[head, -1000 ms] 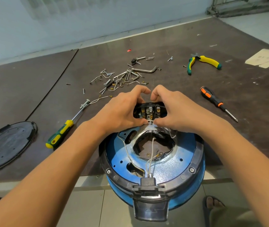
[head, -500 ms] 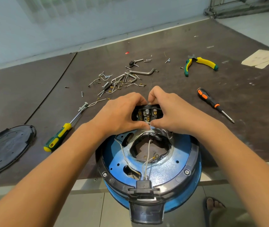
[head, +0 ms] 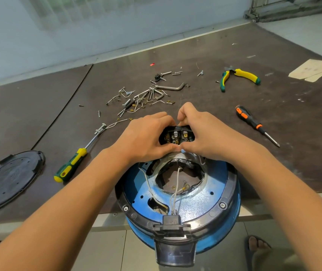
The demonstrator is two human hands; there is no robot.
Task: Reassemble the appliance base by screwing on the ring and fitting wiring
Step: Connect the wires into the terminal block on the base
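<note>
The blue appliance base (head: 211,194) lies upside down at the table's near edge, with a black ring (head: 229,194) screwed round its rim. White wires (head: 175,194) run from its central opening to a black socket (head: 172,222) at the near rim. A black switch block (head: 176,136) with brass terminals sits at the far rim. My left hand (head: 144,138) grips its left side and my right hand (head: 205,133) grips its right side, thumbs meeting under it.
Loose screws and metal clips (head: 142,96) lie scattered behind the hands. A green-yellow screwdriver (head: 74,163) lies left, an orange-black screwdriver (head: 254,124) right, pliers (head: 238,76) far right. A black round cover (head: 7,180) rests at the left edge. Paper (head: 312,70) lies far right.
Both hands have closed tighter round the switch block and pressed it down toward the base's far rim; my right fingers curl further over its top.
</note>
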